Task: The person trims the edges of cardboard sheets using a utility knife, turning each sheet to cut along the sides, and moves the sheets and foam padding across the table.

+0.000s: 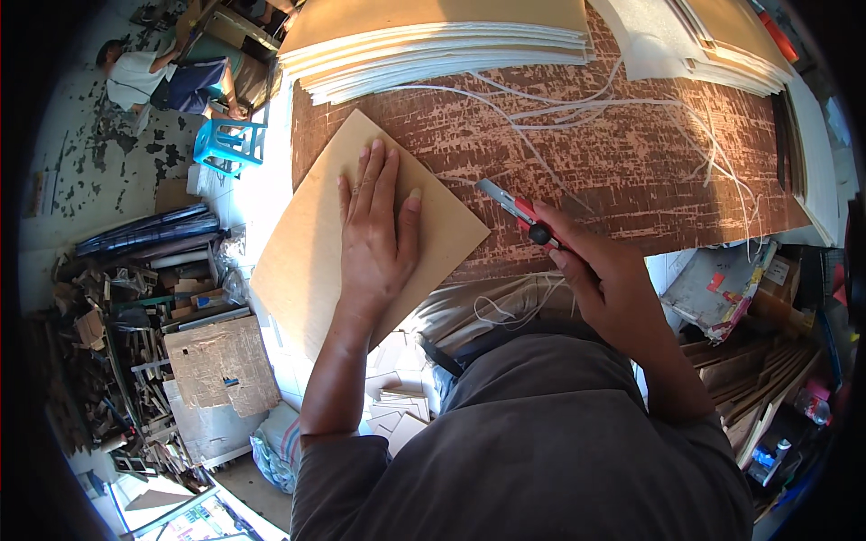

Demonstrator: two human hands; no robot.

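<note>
Clearly the left hand (374,230) is pressing flat, fingers spread, pinning the tan board (311,243) against the scarred tabletop (586,171), while the right hand (595,270) is gripping a red utility knife (519,212), blade out.

Matt tan board sheet (361,243) under the left hand (374,239); red plastic utility knife (523,214) with dull metal blade in the right hand (600,275). Worn, scratched brown wooden tabletop (577,135), scattered white offcut strips (541,104), smooth white-edged board stack (433,45) far.
</note>
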